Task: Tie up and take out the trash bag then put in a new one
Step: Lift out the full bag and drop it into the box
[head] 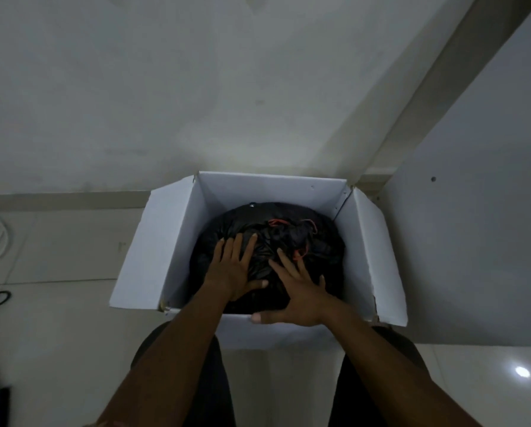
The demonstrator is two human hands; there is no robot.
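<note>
Bag [322, 254] sits in white box [178, 235] on the floor [57, 251], left hand [232, 269] and right hand [301, 295] flat on top, fingers [285, 261] spread, gripping nothing; its bunched neck [284, 238] with red string [278, 222] lies just beyond them, nearer the right.

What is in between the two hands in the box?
Just crinkly black trash bag; the left hand and right hand rest flat on it, in the head view.

The black bag [319, 240] fills most of the white box [182, 235], so I find free room only along its far side and in the far corners. The wall [196, 87] stands just behind, a white panel [474, 217] close on the right; the floor [61, 245] on the left is open.
</note>
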